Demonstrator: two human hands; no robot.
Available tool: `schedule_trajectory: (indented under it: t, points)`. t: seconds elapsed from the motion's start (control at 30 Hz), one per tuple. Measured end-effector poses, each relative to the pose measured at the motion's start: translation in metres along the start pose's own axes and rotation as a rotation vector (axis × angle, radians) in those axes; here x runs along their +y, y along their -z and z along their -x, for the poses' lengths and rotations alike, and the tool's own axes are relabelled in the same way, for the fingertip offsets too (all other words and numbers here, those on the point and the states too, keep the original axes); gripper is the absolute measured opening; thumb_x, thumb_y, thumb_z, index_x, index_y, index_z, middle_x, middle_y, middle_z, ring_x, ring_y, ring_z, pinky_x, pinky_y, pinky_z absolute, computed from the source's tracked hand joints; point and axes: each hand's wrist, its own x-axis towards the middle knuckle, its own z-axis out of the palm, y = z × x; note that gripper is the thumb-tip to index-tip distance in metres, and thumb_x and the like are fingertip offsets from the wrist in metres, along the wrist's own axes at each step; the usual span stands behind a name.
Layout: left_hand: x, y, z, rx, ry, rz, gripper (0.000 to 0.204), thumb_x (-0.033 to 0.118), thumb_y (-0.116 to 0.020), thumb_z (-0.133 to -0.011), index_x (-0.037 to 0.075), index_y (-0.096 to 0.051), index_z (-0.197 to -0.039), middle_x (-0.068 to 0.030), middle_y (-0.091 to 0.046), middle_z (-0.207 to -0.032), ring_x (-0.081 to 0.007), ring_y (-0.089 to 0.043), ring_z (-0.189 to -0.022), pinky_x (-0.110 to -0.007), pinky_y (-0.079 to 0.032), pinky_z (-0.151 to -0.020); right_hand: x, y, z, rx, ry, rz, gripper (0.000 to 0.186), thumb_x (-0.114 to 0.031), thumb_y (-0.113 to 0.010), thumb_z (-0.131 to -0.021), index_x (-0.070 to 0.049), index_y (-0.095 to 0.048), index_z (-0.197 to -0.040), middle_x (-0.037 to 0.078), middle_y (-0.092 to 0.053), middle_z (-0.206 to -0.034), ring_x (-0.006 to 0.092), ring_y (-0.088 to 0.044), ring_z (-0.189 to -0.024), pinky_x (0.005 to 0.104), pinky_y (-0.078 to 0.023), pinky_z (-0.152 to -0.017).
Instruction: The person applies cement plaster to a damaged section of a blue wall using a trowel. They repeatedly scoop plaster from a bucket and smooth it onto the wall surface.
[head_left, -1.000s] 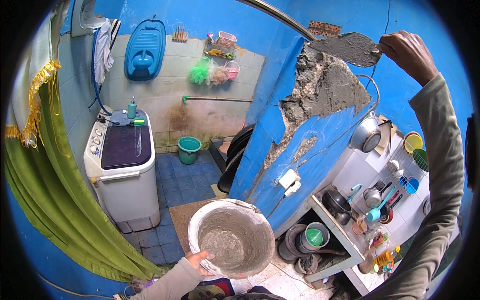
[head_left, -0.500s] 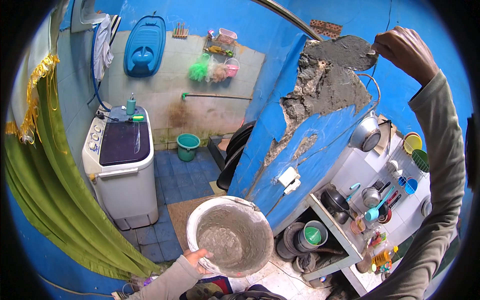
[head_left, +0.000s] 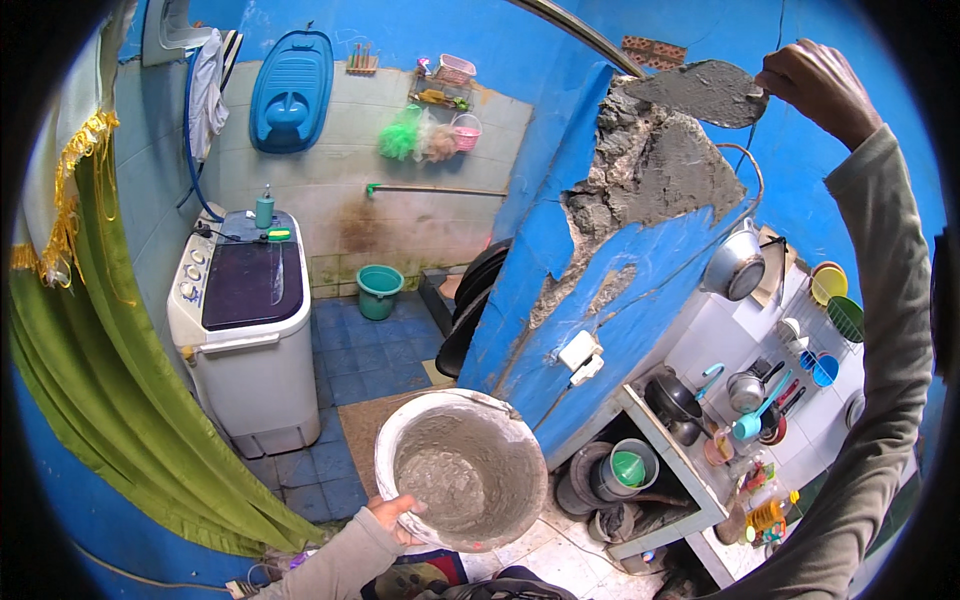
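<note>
My left hand point(head_left: 394, 517) grips the near rim of a whitish bucket point(head_left: 526, 432), thumb over the edge. Wet grey mortar point(head_left: 440, 480) coats its inside and lies at the bottom. My right arm is raised on the right, and the right hand point(head_left: 822, 92) is closed on a trowel point(head_left: 705, 93), whose handle is hidden in the fist. Mortar smears the blade, which lies against or just over the top of the broken blue wall point(head_left: 630, 270). Below the blade, fresh grey mortar point(head_left: 690, 170) covers part of the rough, crumbled patch.
A washing machine point(head_left: 250, 340) stands left, beside a green curtain point(head_left: 130, 430). A green bucket point(head_left: 379, 292) sits on the blue tiles. Right of the wall are a hanging pot point(head_left: 736, 262), a tiled counter with pans point(head_left: 672, 398), and a white socket point(head_left: 580, 352) with a cable.
My right hand and the trowel have shifted slightly up and to the right along the wall top. The left hand still holds the bucket in nearly the same place.
</note>
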Motion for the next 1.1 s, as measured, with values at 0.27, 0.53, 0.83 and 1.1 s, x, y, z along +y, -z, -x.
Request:
schedule_trajectory:
  t: [0.27, 0.53, 0.83, 1.1]
  points:
    - [0.003, -0.004, 0.004, 0.021, -0.009, -0.054, 0.059, -0.006, -0.052, -0.078, -0.005, -0.029, -0.133, -0.0288, -0.047, -0.125, -0.0461, -0.053, -0.111, -0.064, -0.045, -0.091, -0.029, 0.013, 0.008, 0.178, 0.089, 0.009, 0.021, -0.023, -0.060, -0.088, -0.007, -0.066, -0.075, 0.008, -0.061, -0.065, 0.0227, -0.059, -0.062, 0.0370, -0.048, -0.058]
    - [0.002, 0.002, 0.001, -0.009, -0.025, -0.047, 0.060, -0.005, -0.053, -0.079, -0.005, -0.029, -0.134, -0.0294, -0.046, -0.126, -0.0469, -0.052, -0.111, -0.064, -0.046, -0.090, -0.047, 0.005, -0.002, 0.184, 0.106, 0.067, 0.020, -0.020, -0.062, -0.086, -0.007, -0.065, -0.072, 0.009, -0.060, -0.062, 0.0234, -0.062, -0.057, 0.0345, -0.050, -0.054]
    - [-0.004, 0.019, -0.010, -0.027, -0.016, 0.029, 0.055, -0.003, -0.053, -0.081, -0.003, -0.031, -0.132, -0.0286, -0.049, -0.122, -0.0481, -0.056, -0.105, -0.069, -0.047, -0.084, -0.026, 0.002, -0.004, 0.136, 0.080, 0.026, 0.020, -0.023, -0.062, -0.086, -0.007, -0.068, -0.076, 0.011, -0.061, -0.063, 0.0257, -0.061, -0.059, 0.0378, -0.048, -0.055]
    - [-0.002, 0.015, -0.009, -0.024, -0.004, 0.025, 0.058, -0.006, -0.055, -0.077, -0.003, -0.033, -0.131, -0.0277, -0.051, -0.120, -0.0465, -0.057, -0.104, -0.068, -0.048, -0.083, 0.003, -0.016, -0.002, 0.140, 0.097, -0.042, 0.021, -0.025, -0.061, -0.087, -0.008, -0.068, -0.077, 0.010, -0.062, -0.066, 0.0247, -0.059, -0.059, 0.0385, -0.047, -0.056]
